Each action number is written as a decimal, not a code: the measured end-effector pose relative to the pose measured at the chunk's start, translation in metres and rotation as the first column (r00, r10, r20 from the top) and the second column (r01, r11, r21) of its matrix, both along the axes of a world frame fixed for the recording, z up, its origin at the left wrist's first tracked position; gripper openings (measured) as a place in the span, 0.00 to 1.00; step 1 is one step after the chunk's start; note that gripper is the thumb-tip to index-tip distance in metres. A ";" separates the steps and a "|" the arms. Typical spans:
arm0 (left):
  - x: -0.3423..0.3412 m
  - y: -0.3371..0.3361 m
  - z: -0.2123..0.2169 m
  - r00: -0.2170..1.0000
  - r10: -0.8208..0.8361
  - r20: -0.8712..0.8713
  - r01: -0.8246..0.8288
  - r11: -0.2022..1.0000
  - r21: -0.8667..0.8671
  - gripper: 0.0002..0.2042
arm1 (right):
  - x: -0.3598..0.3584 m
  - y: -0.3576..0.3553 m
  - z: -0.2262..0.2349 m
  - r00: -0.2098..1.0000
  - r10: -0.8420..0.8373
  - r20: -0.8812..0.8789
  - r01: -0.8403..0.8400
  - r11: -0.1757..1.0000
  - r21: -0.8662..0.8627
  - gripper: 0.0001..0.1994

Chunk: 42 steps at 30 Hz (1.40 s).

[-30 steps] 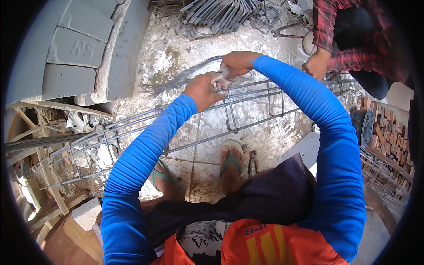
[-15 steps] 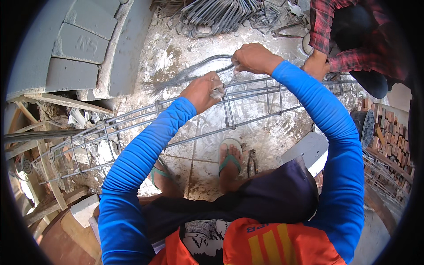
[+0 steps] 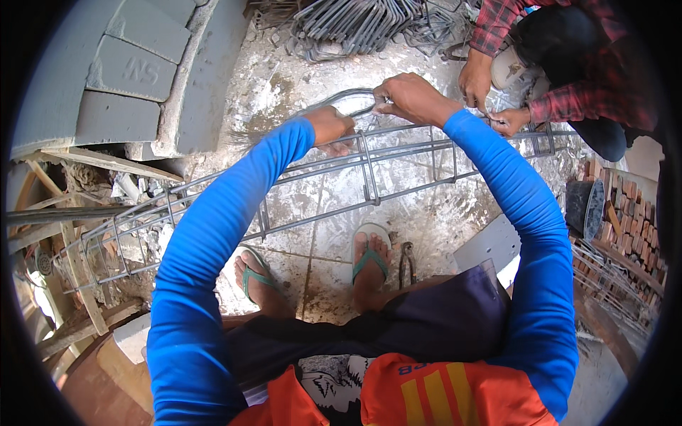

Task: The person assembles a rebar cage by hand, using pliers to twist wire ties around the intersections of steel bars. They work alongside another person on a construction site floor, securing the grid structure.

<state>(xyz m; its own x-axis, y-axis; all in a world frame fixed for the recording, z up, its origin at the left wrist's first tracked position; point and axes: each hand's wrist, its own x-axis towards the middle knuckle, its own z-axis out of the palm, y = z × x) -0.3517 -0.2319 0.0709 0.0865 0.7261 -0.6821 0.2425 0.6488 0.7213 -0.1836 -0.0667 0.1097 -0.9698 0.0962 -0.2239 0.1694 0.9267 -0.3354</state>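
Observation:
A long rebar cage (image 3: 419, 149) of straight bars and square stirrups lies across in front of me. Beyond its far bar, my right hand (image 3: 412, 98) is closed on the looped end of a bundle of thin tie wire (image 3: 348, 96). The wire's loose ends trail left, partly behind my left arm. My left hand (image 3: 331, 128) is bent over the cage's far bar beside a stirrup, fingers curled; what they hold, if anything, is hidden. A pair of pincers (image 3: 407, 264) lies on the floor next to my right sandal.
A co-worker in a checked shirt (image 3: 568, 105) crouches at the far right, both hands near the cage's end. Bent stirrups (image 3: 362, 25) are piled at the far side. Grey blocks (image 3: 131, 74) stand left. A black bucket (image 3: 584, 207) and stacked bricks (image 3: 636, 234) are right.
My left hand has shifted slightly left and turned, its fingers now pointing down over the bar. My right hand stays at the wire loop. The co-worker's hands have moved apart.

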 end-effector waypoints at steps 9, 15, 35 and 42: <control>0.000 -0.002 -0.020 0.975 0.099 0.199 -0.082 0.993 -0.088 0.19 | 0.015 -0.007 -0.015 0.999 0.018 -0.038 -0.017 1.000 0.022 0.13; 0.038 -0.022 0.017 0.760 0.163 -0.629 0.377 0.678 0.631 0.16 | 0.006 -0.013 -0.022 1.000 -0.013 0.001 0.013 0.993 0.114 0.13; 0.054 -0.005 0.133 0.194 0.052 0.980 -0.793 0.597 0.125 0.23 | 0.018 -0.053 0.168 0.569 -0.126 -0.812 0.482 0.852 0.206 0.05; 0.046 -0.024 0.161 0.599 0.392 0.698 -0.799 0.352 0.488 0.13 | 0.024 -0.071 0.179 0.685 -0.068 -0.725 0.324 0.920 0.220 0.06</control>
<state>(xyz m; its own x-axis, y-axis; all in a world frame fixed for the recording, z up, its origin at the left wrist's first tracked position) -0.3053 -0.2558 0.2319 -0.4910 0.8693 0.0568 -0.4123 -0.2893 0.8639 -0.1600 -0.1374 0.2886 -0.7794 0.2406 0.5785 0.1972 0.9706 -0.1381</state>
